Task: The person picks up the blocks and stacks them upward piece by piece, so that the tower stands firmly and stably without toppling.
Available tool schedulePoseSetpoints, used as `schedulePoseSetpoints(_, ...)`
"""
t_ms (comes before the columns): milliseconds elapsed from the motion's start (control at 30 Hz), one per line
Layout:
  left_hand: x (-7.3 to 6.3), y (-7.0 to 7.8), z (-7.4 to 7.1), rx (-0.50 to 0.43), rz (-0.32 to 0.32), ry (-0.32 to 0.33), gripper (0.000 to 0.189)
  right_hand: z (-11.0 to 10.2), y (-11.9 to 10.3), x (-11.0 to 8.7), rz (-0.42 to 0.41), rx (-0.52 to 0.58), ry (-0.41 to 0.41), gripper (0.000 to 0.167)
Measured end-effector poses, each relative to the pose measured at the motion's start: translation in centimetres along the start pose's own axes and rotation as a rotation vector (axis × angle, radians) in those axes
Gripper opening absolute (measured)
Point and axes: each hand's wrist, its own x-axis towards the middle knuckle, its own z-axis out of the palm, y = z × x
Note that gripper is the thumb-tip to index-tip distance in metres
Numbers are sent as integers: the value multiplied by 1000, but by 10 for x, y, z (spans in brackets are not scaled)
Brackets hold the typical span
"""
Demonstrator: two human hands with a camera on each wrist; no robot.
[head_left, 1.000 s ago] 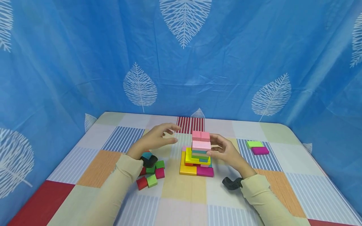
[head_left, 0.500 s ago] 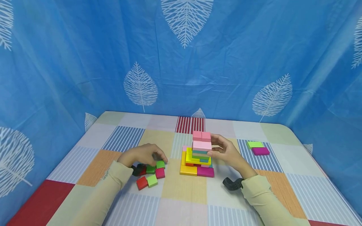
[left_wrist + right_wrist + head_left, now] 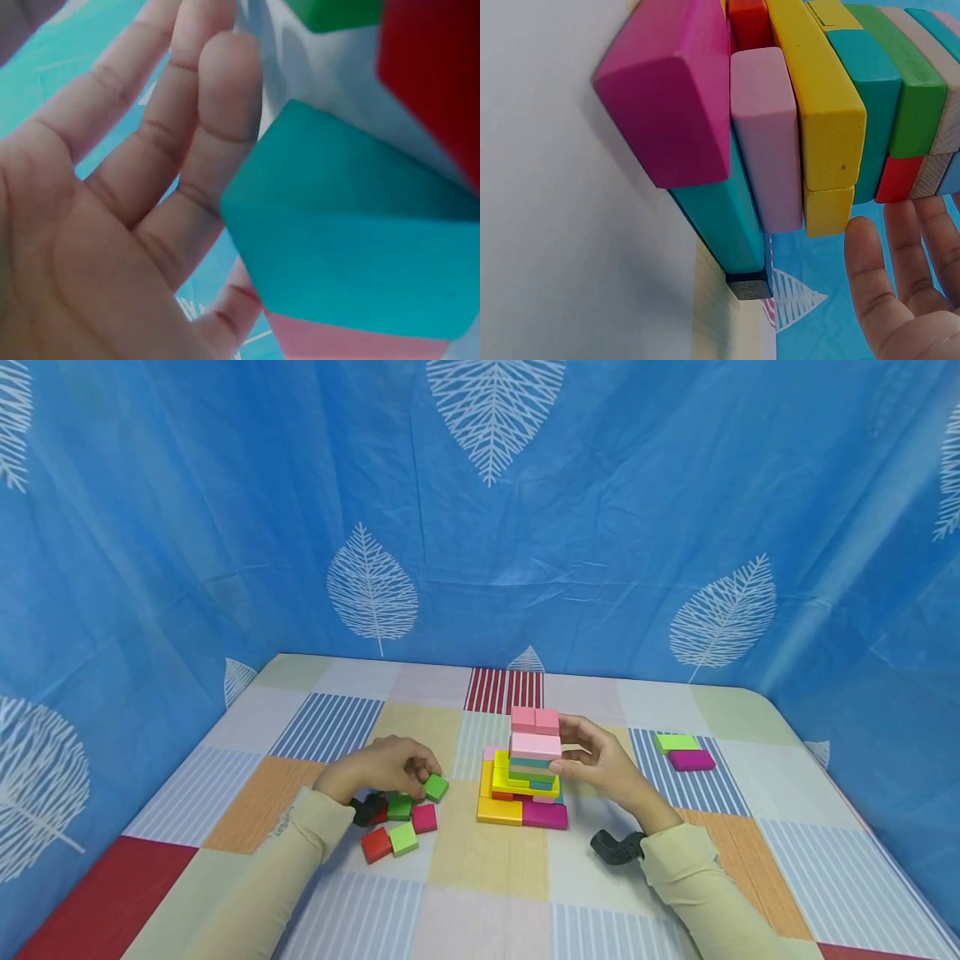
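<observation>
A tower of colored wooden blocks point(image 3: 534, 746) stands mid-table, wide at its base, with two pink blocks on top. My right hand point(image 3: 607, 764) steadies its right side, the thumb at the front edge and a forefinger reaching behind. In the right wrist view, other fingertips point(image 3: 904, 217) touch the side of the stack. My left hand point(image 3: 386, 766) pinches a small green block point(image 3: 437, 787) at the edge of a loose group. The left wrist view shows that hand's other fingers point(image 3: 229, 90) beside a teal block point(image 3: 352, 255); the pinching fingertips are out of that frame.
Around the left hand lie a darker green block point(image 3: 400, 807), a magenta block point(image 3: 424, 818), a red block point(image 3: 377, 844) and a light green block point(image 3: 403, 838). A lime block point(image 3: 677, 743) and a purple block point(image 3: 691, 760) lie far right. A blue curtain point(image 3: 480, 568) hangs behind.
My left hand has come down from beside the tower to the loose blocks. The small green block has shifted slightly away and turned. The right hand stays at the tower.
</observation>
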Motion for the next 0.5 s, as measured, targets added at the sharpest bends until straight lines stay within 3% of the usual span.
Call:
schedulePoseSetpoints(267,6,0,2,56,42,61,24,0,0,0,4,-2,4,66)
schedulePoseSetpoints(500,12,14,-5,16,164,242,25,1,-1,0,-1,-5,4,66)
